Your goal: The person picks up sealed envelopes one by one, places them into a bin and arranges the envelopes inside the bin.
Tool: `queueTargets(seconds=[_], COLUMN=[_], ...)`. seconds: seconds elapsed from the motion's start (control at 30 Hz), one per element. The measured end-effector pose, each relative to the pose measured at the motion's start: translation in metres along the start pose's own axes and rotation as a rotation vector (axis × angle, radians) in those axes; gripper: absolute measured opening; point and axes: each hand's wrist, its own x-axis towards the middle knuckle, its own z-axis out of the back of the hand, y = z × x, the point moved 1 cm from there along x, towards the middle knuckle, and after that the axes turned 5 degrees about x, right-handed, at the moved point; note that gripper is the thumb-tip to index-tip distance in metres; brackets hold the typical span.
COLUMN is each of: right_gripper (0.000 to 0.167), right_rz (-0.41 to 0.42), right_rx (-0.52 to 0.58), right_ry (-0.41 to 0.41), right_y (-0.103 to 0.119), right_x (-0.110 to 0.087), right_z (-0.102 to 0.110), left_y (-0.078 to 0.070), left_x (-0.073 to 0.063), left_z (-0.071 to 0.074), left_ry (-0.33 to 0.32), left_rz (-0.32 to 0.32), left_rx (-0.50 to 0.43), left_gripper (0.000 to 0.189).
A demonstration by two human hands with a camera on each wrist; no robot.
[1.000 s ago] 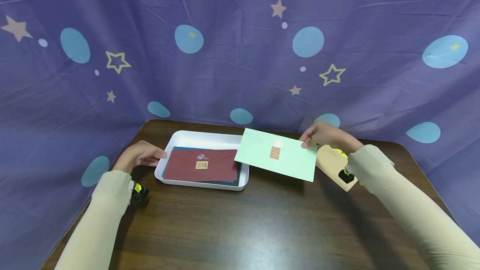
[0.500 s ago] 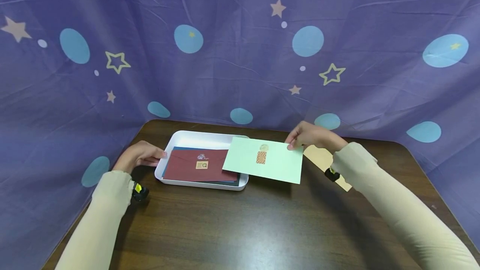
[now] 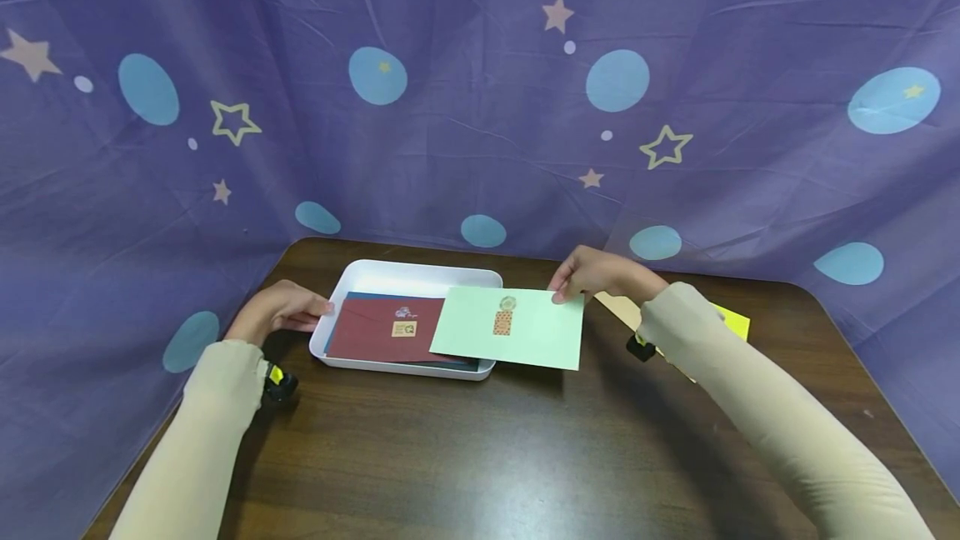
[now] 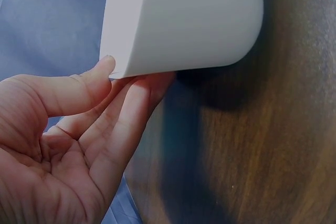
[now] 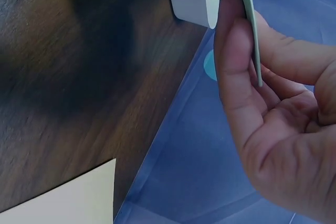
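My right hand (image 3: 592, 273) pinches the right end of a mint green envelope (image 3: 540, 340) that bears a round sticker and a patterned strip. In the right wrist view the envelope (image 5: 251, 30) shows edge-on between thumb and fingers. Its left part hangs over the right side of a white tray (image 3: 375, 273). Inside the tray a dark red envelope (image 3: 375, 332) lies over blue and dark ones, of which only edges show. My left hand (image 3: 288, 307) holds the tray's left rim; in the left wrist view the thumb is on the rim of the tray (image 4: 194, 19), fingers beneath.
Right of the tray, partly under my right forearm, lie a tan envelope (image 3: 618, 307) and a yellow one (image 3: 733, 322). The brown wooden table (image 3: 450, 457) ends at the back against a purple patterned curtain (image 3: 480, 107).
My right hand has moved left and slightly down with the mint green envelope, which now overlaps more of the tray and the dark red envelope. The left hand and tray stay in place.
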Motion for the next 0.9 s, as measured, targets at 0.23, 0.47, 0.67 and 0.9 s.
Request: queueTargets(seconds=[0.23,0.47,0.67,0.9], right_gripper=[0.025,0.029,0.04,0.05], right_rz=[-0.008,-0.06,-0.11,-0.131], right_rx=[0.037,0.167,0.277,0.391], right_ry=[0.024,0.018,0.023,0.033], right_y=[0.004,0.006,0.004,-0.003], right_x=[0.005,0.01,0.01,0.006], right_z=[-0.007,-0.014,-0.015,-0.018], left_y=[0.001,0.001,0.0,-0.002], left_x=[0.001,0.002,0.002,0.0], left_z=[0.0,0.0,0.0,0.0], left_ry=[0.008,0.006,0.008,0.014], left_rz=[-0.008,-0.003,0.004,0.001], left_rx=[-0.007,0.0,0.001,-0.002], left_gripper=[0.034,0.034,0.034,0.032])
